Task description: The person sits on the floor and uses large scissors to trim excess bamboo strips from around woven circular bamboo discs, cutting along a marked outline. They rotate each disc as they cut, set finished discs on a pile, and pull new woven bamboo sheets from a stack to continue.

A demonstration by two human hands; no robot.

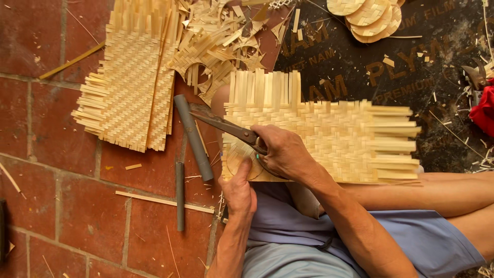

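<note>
A pale woven bamboo mat (pixel 329 136) lies across my lap and knee, loose strip ends sticking out at its top and right. My right hand (pixel 283 152) grips the handles of dark metal scissors (pixel 224 125), whose blades point up and left over the mat's left edge. My left hand (pixel 237 191) sits just below, thumb pressed on a round woven piece (pixel 237 159) at the mat's lower left corner.
Another stack of woven mats (pixel 131 82) lies on the red brick floor at upper left, beside a heap of bamboo offcuts (pixel 221 38). Two grey tubes (pixel 193 136) (pixel 179 195) and a thin strip lie nearby. Round woven discs (pixel 368 15) rest on a dark board; a red cloth (pixel 483 110) is at right.
</note>
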